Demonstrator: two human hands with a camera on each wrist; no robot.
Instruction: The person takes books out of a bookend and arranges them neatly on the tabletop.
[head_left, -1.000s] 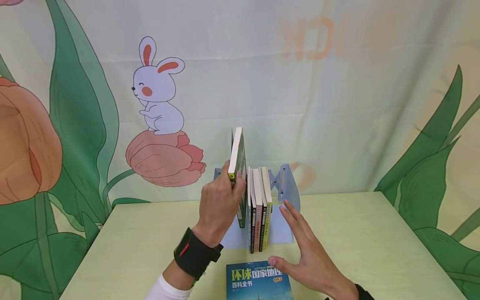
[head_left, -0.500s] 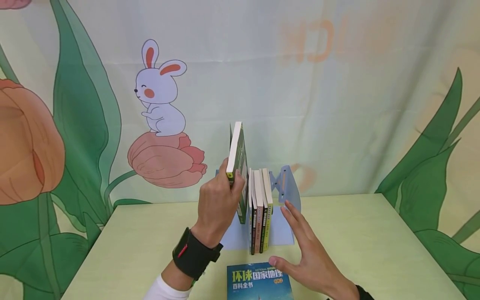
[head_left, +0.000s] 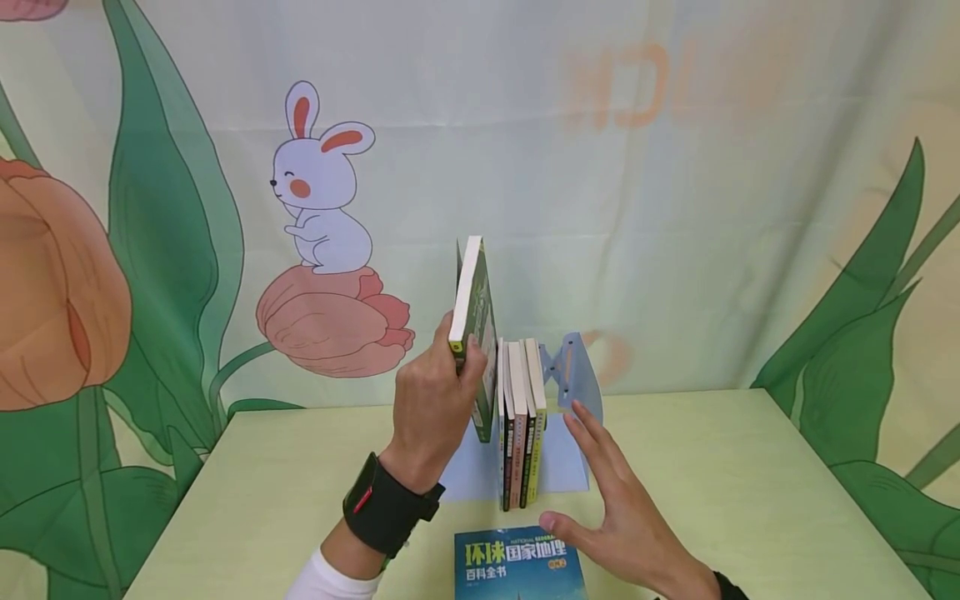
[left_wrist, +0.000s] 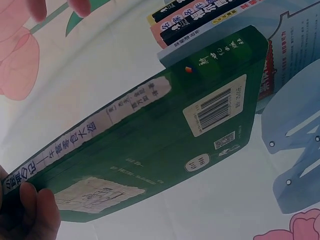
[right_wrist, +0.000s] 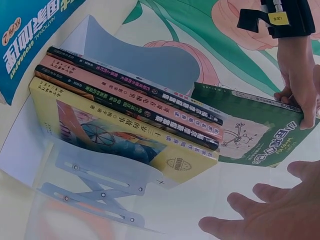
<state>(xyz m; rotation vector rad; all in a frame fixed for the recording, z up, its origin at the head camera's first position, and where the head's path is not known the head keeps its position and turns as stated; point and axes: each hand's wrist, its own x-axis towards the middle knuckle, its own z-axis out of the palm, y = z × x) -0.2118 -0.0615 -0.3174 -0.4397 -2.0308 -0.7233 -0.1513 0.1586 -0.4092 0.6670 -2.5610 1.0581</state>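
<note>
A green book (left_wrist: 165, 135) with a barcode on its back cover is gripped near one end by my left hand (head_left: 435, 400), thumb on one cover and fingers round the other side. It is raised and tilted just left of several upright books (right_wrist: 130, 110), which stand in a light blue expandable book rack (right_wrist: 95, 185). My right hand (head_left: 630, 517) has its fingers spread, to the right of the standing books and beside the rack's right end panel. Nothing is in that hand.
A blue book with Chinese lettering (head_left: 517, 562) lies flat on the pale green table (head_left: 720, 467), in front of the rack. Behind the table hangs a curtain (head_left: 480, 150) printed with a rabbit and flowers.
My left hand has lifted the green book slightly, so its lower end sits higher beside the row. The right hand has stayed almost where it was.
</note>
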